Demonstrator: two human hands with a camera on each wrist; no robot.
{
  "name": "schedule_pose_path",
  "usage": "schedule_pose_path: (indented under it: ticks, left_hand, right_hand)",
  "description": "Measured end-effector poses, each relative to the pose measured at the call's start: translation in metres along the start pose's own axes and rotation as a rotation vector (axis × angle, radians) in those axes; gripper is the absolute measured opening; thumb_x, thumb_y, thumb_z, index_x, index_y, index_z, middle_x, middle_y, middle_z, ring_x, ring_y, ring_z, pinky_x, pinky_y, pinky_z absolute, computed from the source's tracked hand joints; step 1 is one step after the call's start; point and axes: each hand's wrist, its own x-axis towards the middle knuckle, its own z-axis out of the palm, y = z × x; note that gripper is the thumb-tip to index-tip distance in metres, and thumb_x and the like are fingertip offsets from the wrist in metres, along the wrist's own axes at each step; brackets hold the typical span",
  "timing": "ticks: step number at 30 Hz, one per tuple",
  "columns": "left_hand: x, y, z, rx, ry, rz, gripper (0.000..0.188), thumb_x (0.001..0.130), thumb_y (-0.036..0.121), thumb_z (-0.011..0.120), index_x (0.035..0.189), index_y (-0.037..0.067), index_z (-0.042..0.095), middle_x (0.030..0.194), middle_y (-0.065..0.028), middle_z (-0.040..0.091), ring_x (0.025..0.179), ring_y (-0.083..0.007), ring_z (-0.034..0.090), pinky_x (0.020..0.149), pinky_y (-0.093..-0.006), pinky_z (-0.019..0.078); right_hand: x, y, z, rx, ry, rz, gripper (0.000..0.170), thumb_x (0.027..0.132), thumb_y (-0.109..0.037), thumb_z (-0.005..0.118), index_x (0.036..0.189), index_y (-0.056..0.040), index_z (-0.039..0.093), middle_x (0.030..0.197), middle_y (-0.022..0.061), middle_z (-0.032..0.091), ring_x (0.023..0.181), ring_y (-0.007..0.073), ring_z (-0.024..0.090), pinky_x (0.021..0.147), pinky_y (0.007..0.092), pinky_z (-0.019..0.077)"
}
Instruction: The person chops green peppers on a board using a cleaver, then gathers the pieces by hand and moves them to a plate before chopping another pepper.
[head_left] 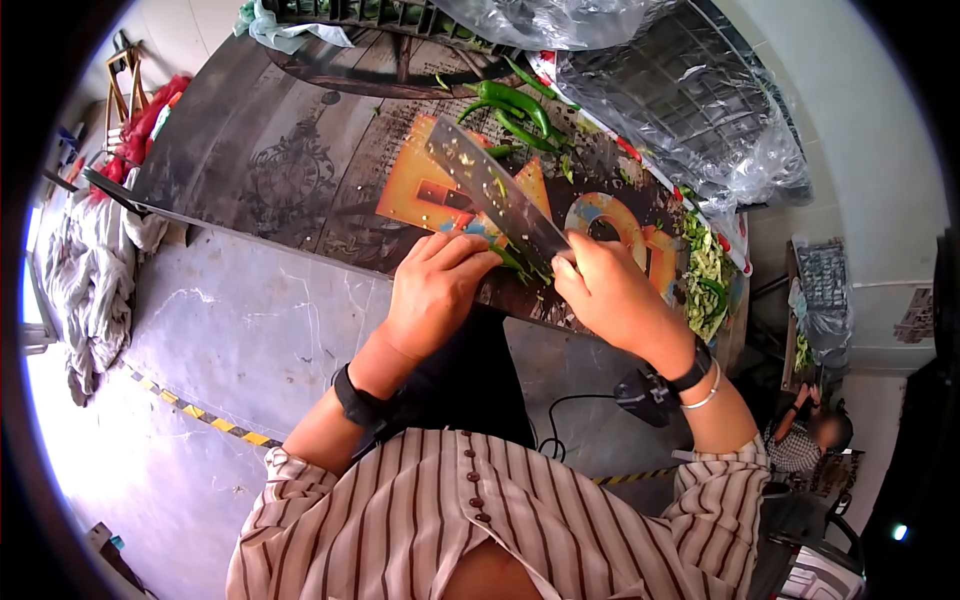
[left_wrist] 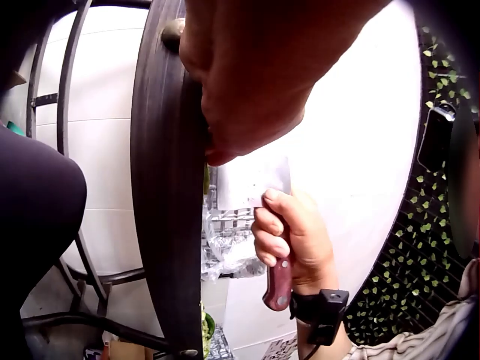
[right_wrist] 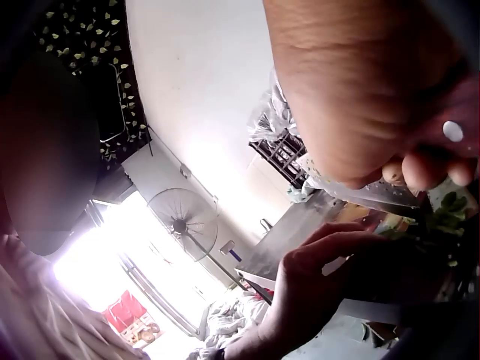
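My right hand (head_left: 612, 292) grips a broad cleaver (head_left: 490, 185) by its dark red handle (left_wrist: 279, 285), its wide blade flecked with bits of pepper. Beside the blade, my left hand (head_left: 437, 290) holds a green chili pepper (head_left: 507, 259) against the table near its front edge, fingertips bent and close to the steel. In the right wrist view the left hand (right_wrist: 315, 274) reaches in below the right one. Whole green chili peppers (head_left: 515, 105) lie beyond the cleaver. Chopped pepper (head_left: 706, 275) is heaped at the table's right end.
The patterned wooden table (head_left: 240, 190) has its front edge just ahead of my body. A plastic-covered black crate (head_left: 680, 95) stands at the back right, another crate (head_left: 390, 15) at the back. Far right, a person (head_left: 800, 440) sits low. A fan (right_wrist: 180, 225) stands beyond the table.
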Motion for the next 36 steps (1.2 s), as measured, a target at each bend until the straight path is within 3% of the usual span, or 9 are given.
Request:
schedule_pose_path:
  ticks: [11, 15, 24, 27, 32, 36]
  left_hand:
    - [0.007, 0.002, 0.001, 0.020, 0.010, -0.034, 0.016, 0.073, 0.010, 0.075, 0.087, 0.013, 0.068, 0.093, 0.0005, 0.064, 0.079, -0.0215, 0.059, 0.071, -0.0329, 0.0471]
    - [0.007, 0.002, 0.002, 0.020, -0.007, -0.048, 0.016, 0.073, 0.011, 0.075, 0.087, 0.014, 0.068, 0.093, 0.0008, 0.063, 0.079, -0.0213, 0.059, 0.071, -0.0327, 0.0471]
    - [0.007, 0.000, 0.004, 0.049, 0.008, -0.013, 0.016, 0.073, 0.010, 0.074, 0.088, 0.013, 0.067, 0.093, 0.0003, 0.064, 0.082, -0.0209, 0.060, 0.073, -0.0320, 0.0484]
    - [0.006, 0.000, 0.005, 0.038, 0.045, -0.034, 0.015, 0.073, 0.011, 0.074, 0.087, 0.013, 0.067, 0.093, 0.0002, 0.064, 0.082, -0.0208, 0.061, 0.073, -0.0318, 0.0487]
    - [0.007, 0.001, 0.005, 0.046, 0.044, -0.024, 0.014, 0.073, 0.011, 0.075, 0.084, 0.013, 0.068, 0.090, 0.0010, 0.064, 0.077, -0.0206, 0.060, 0.070, -0.0311, 0.0482]
    - [0.007, 0.002, 0.003, 0.034, 0.035, -0.057, 0.014, 0.072, 0.011, 0.075, 0.084, 0.014, 0.067, 0.090, 0.0017, 0.064, 0.077, -0.0200, 0.059, 0.069, -0.0306, 0.0480]
  right_hand:
    - [-0.008, -0.009, -0.010, -0.193, -0.214, 0.006, 0.016, 0.088, -0.009, 0.055, 0.086, 0.0053, 0.048, 0.063, 0.0261, 0.057, 0.064, 0.0444, 0.060, 0.058, 0.0483, 0.0483]
    - [-0.006, -0.004, -0.003, -0.137, -0.230, 0.036, 0.017, 0.089, -0.009, 0.055, 0.085, 0.0053, 0.048, 0.064, 0.0263, 0.057, 0.065, 0.0447, 0.060, 0.058, 0.0487, 0.0475]
    - [0.013, 0.007, 0.015, -0.032, -0.041, -0.011, 0.020, 0.091, -0.012, 0.053, 0.083, 0.0057, 0.049, 0.066, 0.0276, 0.056, 0.066, 0.0458, 0.058, 0.058, 0.0507, 0.0454]
    - [0.012, 0.002, 0.007, -0.052, -0.064, -0.043, 0.020, 0.091, -0.012, 0.053, 0.083, 0.0058, 0.050, 0.066, 0.0280, 0.056, 0.067, 0.0459, 0.059, 0.059, 0.0503, 0.0461]
    - [-0.001, -0.014, -0.014, -0.120, -0.227, 0.064, 0.020, 0.091, -0.012, 0.053, 0.083, 0.0063, 0.049, 0.067, 0.0278, 0.057, 0.067, 0.0457, 0.059, 0.060, 0.0496, 0.0469]
    - [-0.004, -0.010, -0.008, -0.054, -0.228, 0.059, 0.019, 0.090, -0.010, 0.054, 0.084, 0.0062, 0.047, 0.067, 0.0269, 0.057, 0.068, 0.0462, 0.058, 0.060, 0.0498, 0.0462]
